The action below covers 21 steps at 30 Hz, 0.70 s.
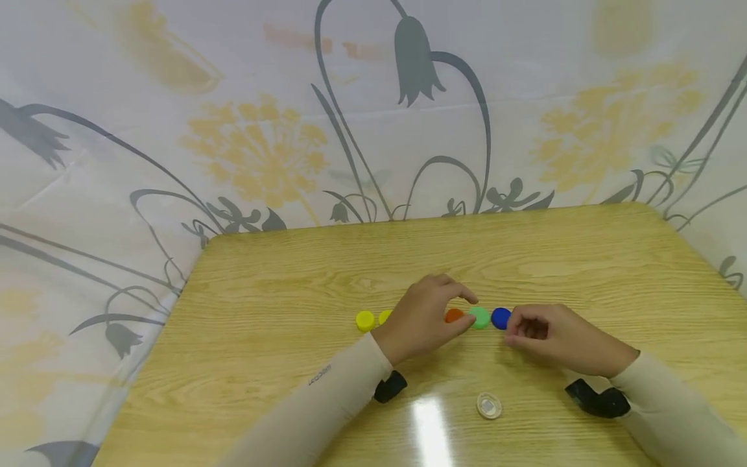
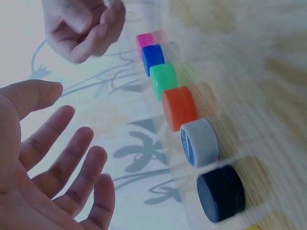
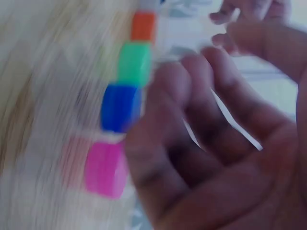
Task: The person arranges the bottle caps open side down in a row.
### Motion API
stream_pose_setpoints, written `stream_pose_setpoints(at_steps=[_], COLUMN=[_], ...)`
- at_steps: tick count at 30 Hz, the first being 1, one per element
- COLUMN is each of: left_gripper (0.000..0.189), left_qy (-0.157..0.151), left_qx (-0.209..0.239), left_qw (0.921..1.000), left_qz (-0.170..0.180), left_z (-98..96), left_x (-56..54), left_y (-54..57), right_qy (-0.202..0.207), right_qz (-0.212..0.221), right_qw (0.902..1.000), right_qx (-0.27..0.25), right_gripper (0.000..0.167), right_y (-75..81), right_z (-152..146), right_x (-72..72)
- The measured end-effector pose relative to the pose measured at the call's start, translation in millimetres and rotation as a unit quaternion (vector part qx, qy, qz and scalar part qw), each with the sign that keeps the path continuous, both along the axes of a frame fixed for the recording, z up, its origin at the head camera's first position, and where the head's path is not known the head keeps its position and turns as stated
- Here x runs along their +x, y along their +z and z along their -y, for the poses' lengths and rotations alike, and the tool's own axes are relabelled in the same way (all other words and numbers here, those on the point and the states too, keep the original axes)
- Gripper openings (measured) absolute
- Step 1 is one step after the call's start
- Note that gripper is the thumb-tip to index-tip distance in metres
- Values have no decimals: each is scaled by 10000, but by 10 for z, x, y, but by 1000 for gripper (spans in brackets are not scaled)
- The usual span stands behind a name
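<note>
Several bottle caps stand in a row on the table: yellow [image 1: 365, 321], black [image 2: 221, 193], white [image 2: 200, 143], orange [image 2: 180, 108], green [image 2: 164, 81], blue [image 1: 500, 318] and pink [image 3: 106, 169]. My left hand [image 1: 425, 318] hovers over the row's middle with spread, slightly bent fingers and nothing in it; in the head view it covers the black and white caps. Near the blue and pink caps is my right hand [image 1: 554, 338], its fingers loosely curled round nothing. It hides the pink cap in the head view. The right wrist view is blurred.
A small round beige object [image 1: 489, 406] lies on the wooden table [image 1: 280, 279], nearer me than the row. A flower-printed cloth [image 1: 373, 149] hangs along the table's far edge. Black straps sit at both wrists.
</note>
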<state>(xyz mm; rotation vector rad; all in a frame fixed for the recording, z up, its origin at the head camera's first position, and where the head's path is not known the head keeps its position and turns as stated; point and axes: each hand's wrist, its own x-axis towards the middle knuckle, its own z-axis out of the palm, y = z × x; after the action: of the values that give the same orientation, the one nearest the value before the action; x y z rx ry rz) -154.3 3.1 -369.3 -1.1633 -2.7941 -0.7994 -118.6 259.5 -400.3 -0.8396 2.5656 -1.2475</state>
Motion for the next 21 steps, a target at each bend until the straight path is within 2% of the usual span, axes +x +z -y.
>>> stream_pose_setpoints(at_steps=[2,5,10,14,21], left_gripper=[23,22,18,15,13], left_qy=[-74,-219,-418,-502,-522], left_qx=[59,148,-57,-250,-353], left_qw=[10000,9993,9961,9941,9927], left_qz=[16,268,780,924,1028], left_z=[84,185,256,317,435], left_x=[57,148,306,425,537], left_y=[2,2,-30,-84,-212], right_qy=[529,1134,1496,1678,1822], right_qz=[256,640,1108,1115,659], right_qw=[9982,9913,9824,9795,9803], right_qx=[-104,-207,-131,29,372], right_gripper=[7,11,21,29,32], right_y=[-13,-36,-68,-73,-113], right_z=[42,99,154,196,326], right_x=[33,76,143,177,262])
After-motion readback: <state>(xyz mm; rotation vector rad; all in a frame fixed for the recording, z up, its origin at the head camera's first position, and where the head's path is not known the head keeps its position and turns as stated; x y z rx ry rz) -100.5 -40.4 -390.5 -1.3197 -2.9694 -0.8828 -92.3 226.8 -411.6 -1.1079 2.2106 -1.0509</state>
